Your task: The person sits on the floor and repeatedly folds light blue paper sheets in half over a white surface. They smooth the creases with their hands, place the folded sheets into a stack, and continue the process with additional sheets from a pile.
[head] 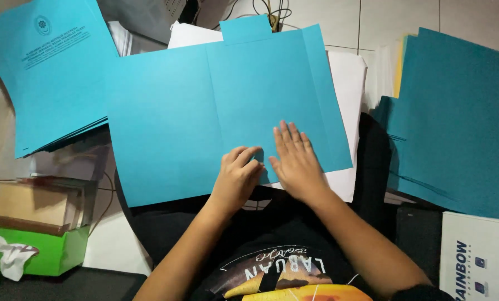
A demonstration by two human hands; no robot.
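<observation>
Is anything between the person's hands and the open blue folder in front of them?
Nothing visible: the left hand and right hand both rest directly on the open blue folder, near its bottom edge.

I see even, fairly bright overhead light with no harsh glare. My hands cast soft shadows on the blue folder. Focus is sharp mid-frame; the edges bow slightly from the wide lens, and the lower left corner falls dim.
</observation>
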